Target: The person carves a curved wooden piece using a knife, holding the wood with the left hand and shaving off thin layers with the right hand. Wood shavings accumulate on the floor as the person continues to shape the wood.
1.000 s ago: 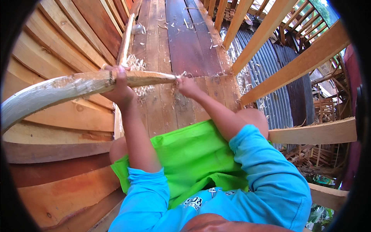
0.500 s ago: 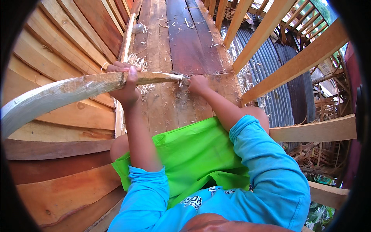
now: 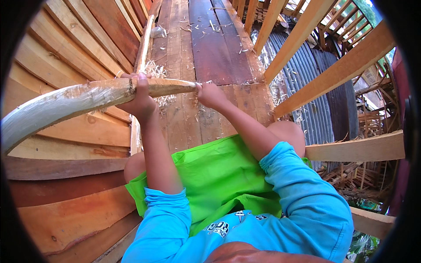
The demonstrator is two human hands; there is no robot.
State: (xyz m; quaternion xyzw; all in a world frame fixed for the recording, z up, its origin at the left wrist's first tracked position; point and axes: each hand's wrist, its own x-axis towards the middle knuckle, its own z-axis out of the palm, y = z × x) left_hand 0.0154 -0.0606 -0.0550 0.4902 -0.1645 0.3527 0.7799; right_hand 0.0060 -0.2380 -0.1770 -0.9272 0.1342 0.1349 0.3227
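Note:
A long, pale, curved wooden pole (image 3: 70,98) runs from the left edge toward the middle and narrows to a point. Its underside looks bare and whitish, and a dark notch marks it near my left hand. My left hand (image 3: 139,98) is wrapped round the pole at that notch, thumb on top. At the narrow tip is my right hand (image 3: 211,95), fingers curled closed. Whatever it holds is hidden by the fingers, and I cannot tell whether it grips the tip itself. Thin wood shavings (image 3: 154,69) lie on the plank floor behind my left hand.
The plank floor (image 3: 210,127) stretches ahead between a board wall (image 3: 79,136) on the left and slanted wooden posts (image 3: 324,96) on the right. Past the posts lies corrugated metal sheeting (image 3: 289,65). A small clear plastic item (image 3: 158,32) rests by the left wall.
My right hand has moved left along the pole's tip, nearer my left hand. My left hand and the pole have shifted slightly to the left.

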